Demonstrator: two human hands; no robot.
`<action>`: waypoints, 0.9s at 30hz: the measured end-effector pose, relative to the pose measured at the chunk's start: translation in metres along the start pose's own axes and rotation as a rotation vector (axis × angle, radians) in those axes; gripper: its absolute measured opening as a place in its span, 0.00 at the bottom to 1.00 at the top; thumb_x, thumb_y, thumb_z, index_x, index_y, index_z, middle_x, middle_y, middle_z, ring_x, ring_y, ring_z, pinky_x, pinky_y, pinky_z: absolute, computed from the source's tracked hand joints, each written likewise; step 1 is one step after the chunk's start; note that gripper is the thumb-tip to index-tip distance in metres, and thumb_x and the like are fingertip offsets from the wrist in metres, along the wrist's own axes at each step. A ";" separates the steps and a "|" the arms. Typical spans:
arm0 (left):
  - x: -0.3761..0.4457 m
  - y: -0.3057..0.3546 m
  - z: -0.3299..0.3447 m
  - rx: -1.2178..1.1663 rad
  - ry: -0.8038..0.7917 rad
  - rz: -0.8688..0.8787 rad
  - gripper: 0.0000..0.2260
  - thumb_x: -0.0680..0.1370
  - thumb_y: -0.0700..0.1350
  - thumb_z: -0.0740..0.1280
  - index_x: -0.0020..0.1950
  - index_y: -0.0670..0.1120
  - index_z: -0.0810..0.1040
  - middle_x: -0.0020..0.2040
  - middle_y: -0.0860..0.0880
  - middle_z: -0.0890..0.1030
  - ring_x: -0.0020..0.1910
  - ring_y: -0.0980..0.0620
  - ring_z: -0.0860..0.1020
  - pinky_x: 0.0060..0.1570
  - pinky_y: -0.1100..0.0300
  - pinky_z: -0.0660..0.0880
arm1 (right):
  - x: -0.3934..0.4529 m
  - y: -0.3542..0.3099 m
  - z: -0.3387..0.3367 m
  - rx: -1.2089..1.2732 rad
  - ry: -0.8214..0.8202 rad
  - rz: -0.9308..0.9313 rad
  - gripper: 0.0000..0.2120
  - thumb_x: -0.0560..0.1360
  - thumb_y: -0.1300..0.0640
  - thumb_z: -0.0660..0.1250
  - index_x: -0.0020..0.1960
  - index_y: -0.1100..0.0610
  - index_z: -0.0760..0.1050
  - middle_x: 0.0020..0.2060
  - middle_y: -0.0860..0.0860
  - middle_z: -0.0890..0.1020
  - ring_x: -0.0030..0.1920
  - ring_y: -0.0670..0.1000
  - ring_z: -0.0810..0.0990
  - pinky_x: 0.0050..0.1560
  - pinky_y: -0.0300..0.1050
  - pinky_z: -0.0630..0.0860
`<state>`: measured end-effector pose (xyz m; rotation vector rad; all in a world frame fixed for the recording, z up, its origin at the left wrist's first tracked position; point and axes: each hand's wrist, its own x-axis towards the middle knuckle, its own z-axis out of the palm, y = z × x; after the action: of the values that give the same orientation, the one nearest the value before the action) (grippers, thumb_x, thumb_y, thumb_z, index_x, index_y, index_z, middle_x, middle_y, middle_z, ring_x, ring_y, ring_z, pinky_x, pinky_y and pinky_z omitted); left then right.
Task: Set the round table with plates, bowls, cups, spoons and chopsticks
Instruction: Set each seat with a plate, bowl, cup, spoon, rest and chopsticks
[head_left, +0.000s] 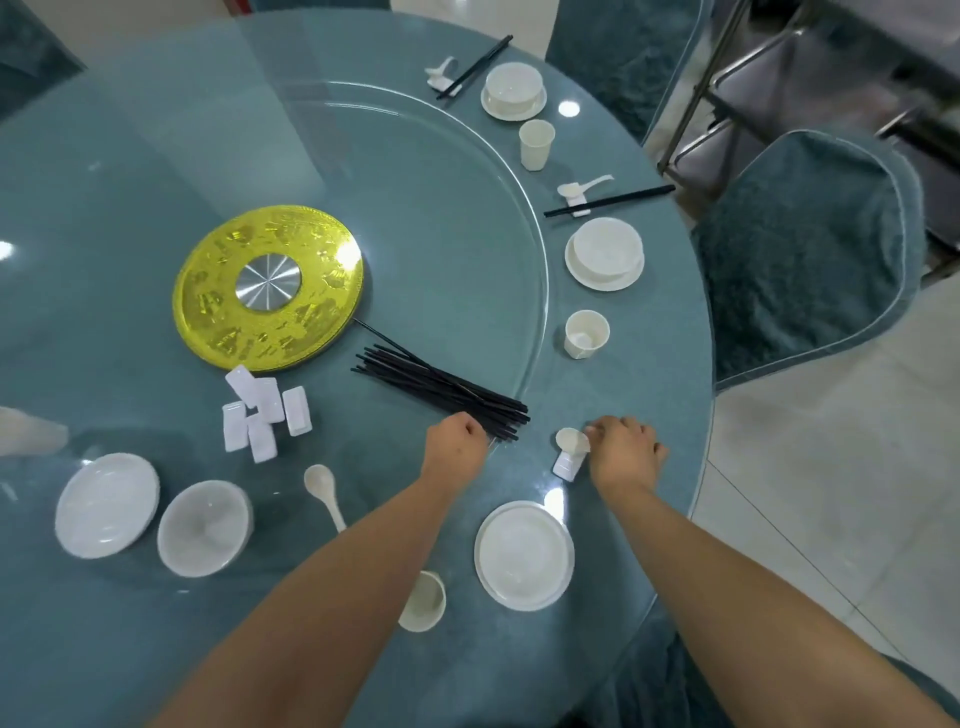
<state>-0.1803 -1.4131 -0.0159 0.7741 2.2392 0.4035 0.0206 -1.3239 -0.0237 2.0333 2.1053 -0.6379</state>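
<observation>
At far left on the round table (649, 395), a stack of white plates (106, 505) sits just beside a stack of bowls (204, 528). Behind them, on the glass turntable (457, 218), a loose cluster of white chopstick rests (266, 414) lies near the gold centre disc (267, 286). A lone white spoon (324, 493) lies to the right of the bowls, bowl end pointing away from the person.

Centre: bundle of black chopsticks (441, 389) lies across the turntable rim, fanned at its far end. Left hand (457, 441) is curled at the near ends of this bundle; fingertips touch or pinch the sticks, exact grip hidden by the knuckles. A cup (423, 601) lies partly hidden by the left forearm.

Right of centre: near place setting has a plate with a bowl on it (523, 555). Ahead of it a spoon on a rest (570, 449); right hand (626, 449), fingers curled, touches the spoon's handle end. Whether it pinches the handle cannot be told.

Along the right rim, two finished settings: middle cup (586, 334), middle bowl on plate (605, 260), middle chopsticks (610, 200) with spoon on a rest; farther round, far cup (536, 144), far bowl on plate (514, 91), far chopsticks (475, 66).

Far right: upholstered chair (810, 249), apart from the table.
</observation>
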 end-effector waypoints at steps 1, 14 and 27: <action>0.001 -0.003 -0.003 -0.014 0.007 -0.010 0.10 0.77 0.42 0.57 0.39 0.48 0.75 0.35 0.52 0.76 0.38 0.49 0.74 0.39 0.61 0.68 | 0.000 -0.011 0.000 0.021 0.021 -0.045 0.13 0.80 0.48 0.57 0.56 0.50 0.79 0.55 0.53 0.78 0.59 0.56 0.70 0.58 0.52 0.62; 0.023 -0.065 -0.053 -0.123 0.043 -0.118 0.11 0.79 0.44 0.57 0.41 0.46 0.76 0.37 0.49 0.78 0.36 0.50 0.74 0.34 0.63 0.68 | -0.003 -0.153 0.025 -0.158 -0.058 -0.541 0.13 0.80 0.51 0.61 0.59 0.55 0.77 0.55 0.54 0.77 0.58 0.59 0.74 0.59 0.51 0.71; 0.024 -0.104 -0.070 -0.202 0.062 -0.152 0.11 0.78 0.44 0.59 0.37 0.48 0.75 0.37 0.49 0.78 0.37 0.48 0.74 0.40 0.63 0.68 | -0.013 -0.183 0.034 -0.220 -0.097 -0.493 0.07 0.78 0.66 0.59 0.54 0.62 0.73 0.52 0.58 0.76 0.48 0.60 0.78 0.47 0.51 0.75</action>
<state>-0.2870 -1.4818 -0.0315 0.4888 2.2541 0.5761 -0.1636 -1.3484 -0.0127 1.3488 2.5024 -0.5199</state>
